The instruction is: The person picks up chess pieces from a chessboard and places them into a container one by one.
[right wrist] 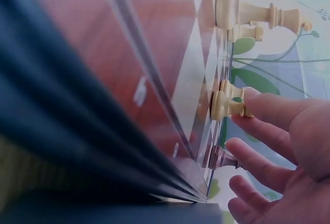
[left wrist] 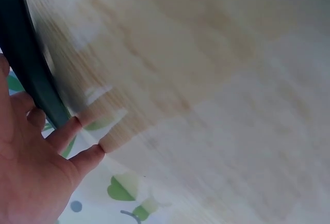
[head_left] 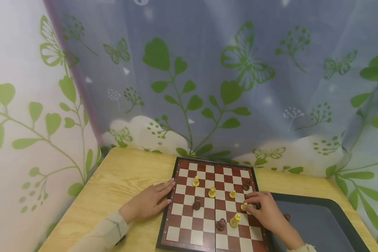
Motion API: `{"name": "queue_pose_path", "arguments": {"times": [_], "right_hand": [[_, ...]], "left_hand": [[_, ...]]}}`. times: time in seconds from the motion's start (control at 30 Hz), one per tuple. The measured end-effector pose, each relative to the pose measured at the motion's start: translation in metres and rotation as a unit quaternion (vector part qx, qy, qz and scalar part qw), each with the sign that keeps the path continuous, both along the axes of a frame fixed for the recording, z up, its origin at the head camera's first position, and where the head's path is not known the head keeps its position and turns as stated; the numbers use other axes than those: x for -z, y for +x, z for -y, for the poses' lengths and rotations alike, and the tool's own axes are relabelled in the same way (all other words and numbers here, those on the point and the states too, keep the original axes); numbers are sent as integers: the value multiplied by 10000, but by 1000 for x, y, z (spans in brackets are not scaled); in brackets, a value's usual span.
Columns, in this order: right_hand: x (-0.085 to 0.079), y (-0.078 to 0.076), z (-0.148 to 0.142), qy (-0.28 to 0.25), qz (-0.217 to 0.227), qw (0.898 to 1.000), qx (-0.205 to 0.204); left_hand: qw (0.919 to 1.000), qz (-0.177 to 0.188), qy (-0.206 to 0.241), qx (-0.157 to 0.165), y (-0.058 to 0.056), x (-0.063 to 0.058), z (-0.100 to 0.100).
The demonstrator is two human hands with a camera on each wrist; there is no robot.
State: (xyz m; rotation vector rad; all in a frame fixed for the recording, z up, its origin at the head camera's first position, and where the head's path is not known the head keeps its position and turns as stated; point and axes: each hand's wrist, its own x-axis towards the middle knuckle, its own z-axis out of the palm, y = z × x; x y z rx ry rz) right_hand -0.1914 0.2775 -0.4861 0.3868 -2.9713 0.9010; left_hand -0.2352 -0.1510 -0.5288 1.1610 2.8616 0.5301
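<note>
A brown-and-white chessboard [head_left: 189, 224] lies on the wooden table. At its right side my right hand [head_left: 267, 211] pinches a small yellow pawn [head_left: 243, 207] between thumb and forefinger; in the right wrist view the pawn [right wrist: 220, 106] has its base on or very near the board. My left hand [head_left: 151, 202] rests beside the board's left edge, fingers extended and touching the rim. Near the right hand stand a tall yellow piece [head_left: 235, 220], a small yellow piece [head_left: 232, 194], a dark piece [head_left: 246, 185] and another dark piece [head_left: 221, 224].
Further left on the board are a yellow piece [head_left: 195, 181], another yellow piece [head_left: 211, 192] and a dark piece [head_left: 196, 203]. A dark tray [head_left: 321, 220] sits right of the board, with a brown piece [head_left: 287, 217] in it. Behind the table hangs a patterned curtain [head_left: 189, 87].
</note>
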Motion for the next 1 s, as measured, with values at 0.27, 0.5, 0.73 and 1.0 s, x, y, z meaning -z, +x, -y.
{"name": "queue_pose_path", "arguments": {"times": [0.27, 0.5, 0.73, 1.0], "right_hand": [[2, 0, 0, -68, 10, 10000, -35], [-13, 0, 0, -100, -586, 9982, -87], [-23, 4, -9, -144, -1011, 9947, 111], [-22, 15, -36, -264, -1000, 9933, 511]], "left_hand": [[9998, 26, -210, -51, -2, -1, 0], [9999, 125, -50, 13, -2, -2, 1], [9997, 132, -188, -98, -5, -1, 2], [9997, 180, -120, -83, -5, 0, 1]]}}
